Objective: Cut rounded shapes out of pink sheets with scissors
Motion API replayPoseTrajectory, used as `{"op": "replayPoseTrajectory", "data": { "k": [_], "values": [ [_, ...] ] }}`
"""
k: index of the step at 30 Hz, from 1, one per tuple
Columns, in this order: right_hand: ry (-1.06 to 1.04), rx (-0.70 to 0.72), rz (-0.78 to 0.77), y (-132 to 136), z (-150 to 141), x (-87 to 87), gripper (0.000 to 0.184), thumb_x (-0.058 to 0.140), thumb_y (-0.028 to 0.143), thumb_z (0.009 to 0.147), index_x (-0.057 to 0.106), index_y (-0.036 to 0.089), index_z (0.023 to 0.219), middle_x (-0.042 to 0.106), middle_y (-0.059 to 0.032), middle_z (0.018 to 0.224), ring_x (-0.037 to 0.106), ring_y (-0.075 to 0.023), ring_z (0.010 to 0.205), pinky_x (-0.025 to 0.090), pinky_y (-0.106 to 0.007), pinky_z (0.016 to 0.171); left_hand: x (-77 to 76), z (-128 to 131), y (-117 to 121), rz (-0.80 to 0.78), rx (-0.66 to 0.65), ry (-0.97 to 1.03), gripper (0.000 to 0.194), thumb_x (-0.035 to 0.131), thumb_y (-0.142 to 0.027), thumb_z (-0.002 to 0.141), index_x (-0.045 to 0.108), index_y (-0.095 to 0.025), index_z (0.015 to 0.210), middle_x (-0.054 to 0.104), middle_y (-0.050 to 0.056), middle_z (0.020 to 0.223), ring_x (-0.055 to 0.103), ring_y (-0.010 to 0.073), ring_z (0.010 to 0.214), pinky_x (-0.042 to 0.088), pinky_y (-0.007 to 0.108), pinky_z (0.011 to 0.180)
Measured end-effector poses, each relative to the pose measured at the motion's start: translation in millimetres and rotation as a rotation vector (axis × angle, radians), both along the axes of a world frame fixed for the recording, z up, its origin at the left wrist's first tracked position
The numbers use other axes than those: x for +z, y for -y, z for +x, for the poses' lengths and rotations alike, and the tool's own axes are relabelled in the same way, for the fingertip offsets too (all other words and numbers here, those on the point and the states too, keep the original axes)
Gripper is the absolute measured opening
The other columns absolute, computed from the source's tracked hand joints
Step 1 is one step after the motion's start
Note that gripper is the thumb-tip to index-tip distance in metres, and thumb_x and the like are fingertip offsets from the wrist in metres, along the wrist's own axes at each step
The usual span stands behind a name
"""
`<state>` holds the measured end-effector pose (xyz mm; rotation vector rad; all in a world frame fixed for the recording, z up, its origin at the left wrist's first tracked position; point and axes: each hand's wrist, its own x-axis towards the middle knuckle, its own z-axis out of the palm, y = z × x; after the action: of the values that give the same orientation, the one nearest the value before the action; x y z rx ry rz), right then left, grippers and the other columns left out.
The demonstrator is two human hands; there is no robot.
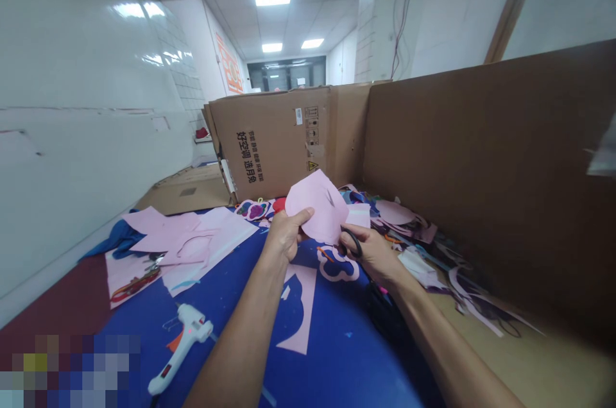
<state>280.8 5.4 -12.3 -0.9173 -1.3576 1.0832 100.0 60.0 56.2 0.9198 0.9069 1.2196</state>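
Note:
My left hand pinches the left edge of a pink sheet, thumb on top, and holds it up above the blue table. The sheet has a rounded outline and a small dark slit near its right side. In my right hand are scissors with black handles, at the sheet's lower right edge; their blades are mostly hidden by the sheet. Below lies a pink flower-shaped outline with an open middle. A pink offcut with a curved cut-out rests on the blue table near my left forearm.
A white glue gun lies at the front left. Pink sheets spread over the left side. Tall cardboard walls stand behind and at the right. Scraps pile up along the right, and decorated flower pieces lie behind my left hand.

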Motion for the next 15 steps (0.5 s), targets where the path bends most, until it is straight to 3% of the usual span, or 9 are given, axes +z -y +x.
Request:
{"op": "replayPoseTrajectory", "data": {
  "k": [5,15],
  "values": [
    [-0.036,-0.007,-0.007,-1.2,-1.1,-1.9,0.046,0.075,0.062,0.086,0.075,0.017,0.094,0.058,0.0002,0.071,0.042,-0.0143,0.064,0.028,-0.029,0.058,-3.8,3.3,0.0,-0.007,0.029,0.023,0.032,0.086,-0.016,0.068,0.076,-0.012,0.098,0.080,0.011,0.087,0.072,0.0198,0.062,0.058,0.028,0.052],
    [-0.131,0.022,0.004,-2.9,-6.1,-1.8,0.042,0.076,0.059,0.088,0.069,0.018,0.080,0.058,0.0000,0.070,0.041,-0.0132,0.063,0.026,-0.028,0.056,-8.5,4.6,-3.4,-0.006,-0.003,0.053,0.033,0.082,-0.017,0.074,0.076,-0.010,0.106,0.080,0.014,0.089,0.072,0.0203,0.062,0.058,0.030,0.055]
  ]
}}
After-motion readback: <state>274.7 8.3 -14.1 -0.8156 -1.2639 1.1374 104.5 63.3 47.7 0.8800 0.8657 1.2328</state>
